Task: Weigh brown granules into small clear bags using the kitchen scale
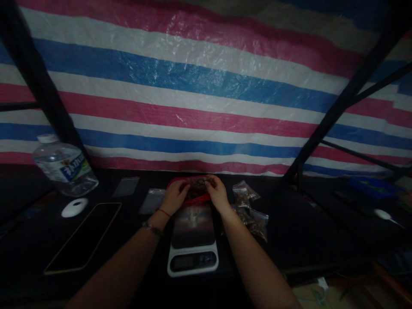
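Both hands met over a red bag (198,201) just below the middle of the frame, at the far end of a white scale (193,246). The red bag stood open, with brown pieces (194,195) inside; whether it rested on the scale's plate could not be told. The left hand (177,194) reached in from the lower left and the right hand (219,194) from the lower right, thumbs turned toward each other. The grip of each was bent nearly closed at a glossy clear patch between them, but the light was too dim to tell whether the fingertips had hold of it. A red cord (164,212) and a beaded bracelet (152,229) circled the left wrist.

Right of centre, small clear bags (258,225) filled with brown bits lay clustered near the right forearm. Left of centre lay two flat clear bags (125,187), one of them just beside the left hand. Further left on the dark bench (289,236) were a phone (84,238) with a dark screen, a white mouse (74,207) and a large, clear bottle (66,167) with a white cap, standing at the left edge of the frame.

A striped sheet (193,73) in red, white and blue filled the upper frame, crossed by dark posts (341,103) at either side. A blurred blue object (373,189) lay at the far right.
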A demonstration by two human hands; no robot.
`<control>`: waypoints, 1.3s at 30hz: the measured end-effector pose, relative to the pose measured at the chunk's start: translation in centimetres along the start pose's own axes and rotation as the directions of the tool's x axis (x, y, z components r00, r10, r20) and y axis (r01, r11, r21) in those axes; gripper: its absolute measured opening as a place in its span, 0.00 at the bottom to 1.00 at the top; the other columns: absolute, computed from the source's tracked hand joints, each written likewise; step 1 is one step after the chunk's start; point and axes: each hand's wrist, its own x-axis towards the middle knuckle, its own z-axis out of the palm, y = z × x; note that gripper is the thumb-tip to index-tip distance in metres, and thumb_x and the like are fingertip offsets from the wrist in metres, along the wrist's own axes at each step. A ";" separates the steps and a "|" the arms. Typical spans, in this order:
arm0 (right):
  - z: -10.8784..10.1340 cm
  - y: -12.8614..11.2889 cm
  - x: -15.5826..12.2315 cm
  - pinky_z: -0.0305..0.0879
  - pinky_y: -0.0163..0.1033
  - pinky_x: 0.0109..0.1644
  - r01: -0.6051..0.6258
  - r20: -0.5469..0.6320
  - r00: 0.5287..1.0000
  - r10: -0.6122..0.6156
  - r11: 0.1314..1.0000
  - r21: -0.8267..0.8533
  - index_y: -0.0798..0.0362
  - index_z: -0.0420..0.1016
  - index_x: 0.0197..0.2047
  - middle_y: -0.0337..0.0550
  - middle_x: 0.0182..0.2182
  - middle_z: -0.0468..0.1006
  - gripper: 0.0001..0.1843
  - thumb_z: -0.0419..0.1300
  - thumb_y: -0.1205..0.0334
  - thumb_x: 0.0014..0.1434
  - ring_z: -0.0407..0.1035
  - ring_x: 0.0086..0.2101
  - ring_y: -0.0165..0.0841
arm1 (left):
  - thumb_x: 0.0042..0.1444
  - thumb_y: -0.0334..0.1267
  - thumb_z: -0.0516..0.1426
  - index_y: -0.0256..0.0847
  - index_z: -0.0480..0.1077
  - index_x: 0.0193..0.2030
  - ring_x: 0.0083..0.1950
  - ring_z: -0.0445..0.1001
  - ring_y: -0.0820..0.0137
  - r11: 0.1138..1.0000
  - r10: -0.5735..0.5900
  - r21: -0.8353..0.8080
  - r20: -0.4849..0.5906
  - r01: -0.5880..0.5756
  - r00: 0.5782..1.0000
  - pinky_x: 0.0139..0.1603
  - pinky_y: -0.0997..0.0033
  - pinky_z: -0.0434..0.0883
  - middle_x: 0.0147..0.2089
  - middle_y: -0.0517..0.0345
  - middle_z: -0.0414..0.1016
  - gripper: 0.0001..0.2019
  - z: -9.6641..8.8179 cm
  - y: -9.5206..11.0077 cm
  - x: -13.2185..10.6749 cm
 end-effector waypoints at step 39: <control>-1.2 -0.6 0.2 0.65 0.43 0.53 0.272 -0.034 0.953 -0.302 0.898 -0.346 0.52 0.77 0.45 0.47 0.41 0.76 0.15 0.55 0.67 0.56 0.69 0.44 0.36 | 0.59 0.33 0.46 0.43 0.73 0.47 0.48 0.75 0.65 0.965 0.031 0.231 0.373 -0.125 0.927 0.51 0.68 0.68 0.47 0.52 0.78 0.17 -0.7 0.4 -0.4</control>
